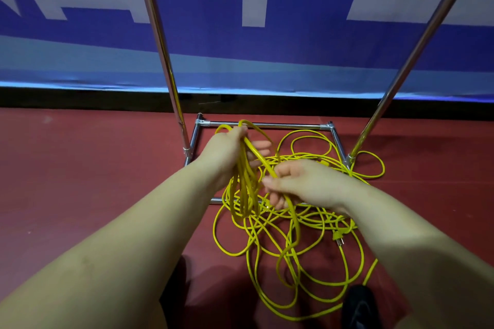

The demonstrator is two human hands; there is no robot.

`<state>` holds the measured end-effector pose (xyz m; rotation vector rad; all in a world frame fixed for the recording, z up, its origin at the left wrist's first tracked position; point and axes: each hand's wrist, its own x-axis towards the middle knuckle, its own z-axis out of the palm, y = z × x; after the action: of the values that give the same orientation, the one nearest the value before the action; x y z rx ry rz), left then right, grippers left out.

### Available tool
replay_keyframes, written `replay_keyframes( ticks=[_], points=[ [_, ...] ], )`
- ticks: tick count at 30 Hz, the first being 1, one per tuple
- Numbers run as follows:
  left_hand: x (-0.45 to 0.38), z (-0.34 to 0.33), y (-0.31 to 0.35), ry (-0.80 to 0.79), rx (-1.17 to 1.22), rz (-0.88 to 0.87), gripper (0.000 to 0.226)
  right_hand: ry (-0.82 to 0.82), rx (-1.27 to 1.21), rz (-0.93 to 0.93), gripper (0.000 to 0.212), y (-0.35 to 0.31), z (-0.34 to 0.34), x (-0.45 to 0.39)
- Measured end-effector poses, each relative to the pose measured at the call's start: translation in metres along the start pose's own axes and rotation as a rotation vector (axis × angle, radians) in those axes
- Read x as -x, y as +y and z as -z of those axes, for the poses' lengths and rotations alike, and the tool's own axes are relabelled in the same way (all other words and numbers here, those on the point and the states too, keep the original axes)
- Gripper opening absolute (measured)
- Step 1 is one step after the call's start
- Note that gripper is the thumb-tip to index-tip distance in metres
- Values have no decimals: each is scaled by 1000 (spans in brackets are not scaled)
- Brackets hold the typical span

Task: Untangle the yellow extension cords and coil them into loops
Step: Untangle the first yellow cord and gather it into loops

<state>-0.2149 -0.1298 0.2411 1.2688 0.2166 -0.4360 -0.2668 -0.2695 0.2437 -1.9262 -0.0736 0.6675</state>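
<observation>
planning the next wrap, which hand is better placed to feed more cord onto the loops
Right. The right hand already pinches the single strand that runs down to the loose tangle on the floor, so it can draw slack. The left hand has its grip full, holding the hanging loops.

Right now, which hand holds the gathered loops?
The left hand: several hanging loops pass through its grip, while the right hand pinches a single strand.
</observation>
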Motion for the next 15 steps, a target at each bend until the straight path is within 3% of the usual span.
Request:
replay_keyframes(
  ticks=[4, 8, 11, 15],
  points=[
    [-9, 11, 12, 56, 329, -33, 31, -242, 512, -155, 14, 27, 6, -1],
    [-15, 28, 23, 62, 504, -11, 35, -218, 773, -232, 17, 45, 19, -6],
    [-17, 39, 26, 79, 453, -22, 35, -9, 605, -203, 4, 46, 32, -7],
    [-15, 40, 25, 53, 251, -69, 37, 271, 38, -195, 6, 40, 46, -2]
  ],
)
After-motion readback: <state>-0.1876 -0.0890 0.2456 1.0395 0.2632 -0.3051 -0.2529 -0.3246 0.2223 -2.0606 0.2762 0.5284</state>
